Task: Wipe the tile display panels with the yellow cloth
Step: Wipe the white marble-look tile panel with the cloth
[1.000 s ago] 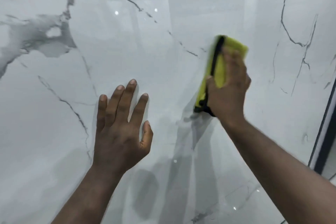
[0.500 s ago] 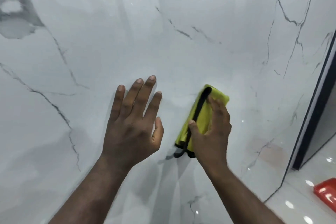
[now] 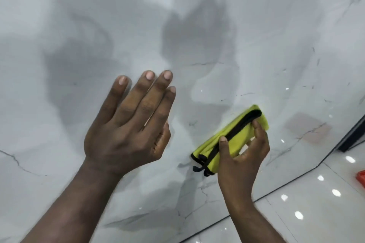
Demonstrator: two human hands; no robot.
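Cloth (image 3: 237, 144), yellow, folded, gripped by right hand (image 3: 243, 156) fingers on tile panel (image 3: 197, 16), left hand (image 3: 126, 132) fingers straight alongside

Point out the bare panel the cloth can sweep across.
Wide bare panel above both hands and left of the left hand. Narrower strip between cloth and dark frame. Crowded: gap between left hand and cloth-gripping right hand.

The left hand (image 3: 128, 124) is held open, fingers extended together; the right hand (image 3: 243, 156) is curled, thumb and fingers clamped on the yellow cloth (image 3: 213, 146).
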